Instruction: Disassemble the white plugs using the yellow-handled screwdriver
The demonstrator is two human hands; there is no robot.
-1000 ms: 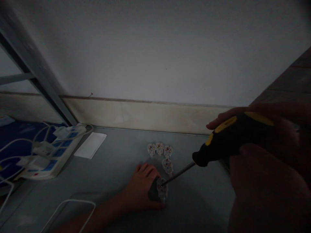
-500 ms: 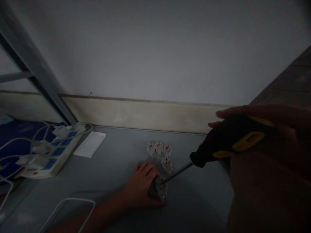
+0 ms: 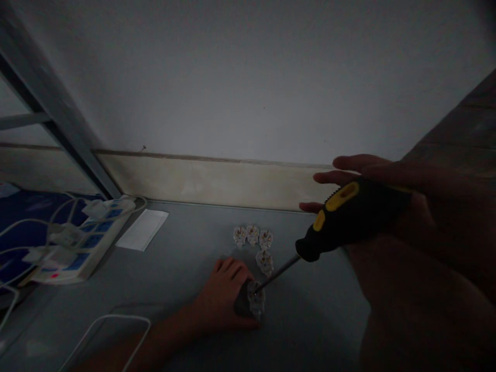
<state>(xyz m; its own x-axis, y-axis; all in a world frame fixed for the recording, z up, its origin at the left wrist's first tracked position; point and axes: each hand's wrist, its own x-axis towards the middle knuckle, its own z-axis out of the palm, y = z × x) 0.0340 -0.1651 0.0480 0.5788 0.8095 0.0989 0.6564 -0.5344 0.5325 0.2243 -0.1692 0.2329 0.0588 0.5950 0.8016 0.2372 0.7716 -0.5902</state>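
My left hand rests on the grey tabletop and is wrapped around a dark electrical plug, whose pale open inner face shows. My right hand holds a black-and-yellow screwdriver by its handle. The thin metal shaft slants down to the left, and its tip meets the plug's open face. Several small white plug parts lie in a short row above the plug, with another just below them. The fine detail inside the plug is too dark to tell.
A white power strip with blue sockets and plugged-in cables lies at the table's left, beside a white paper sheet. A white cable loop lies near the front. A wall with a cream skirting stands behind, and a metal frame rises at the left.
The screwdriver handle has rolled in my right hand, bringing the yellow grip back to the top. My right fingers have spread slightly. The plug and my left hand stay in place.
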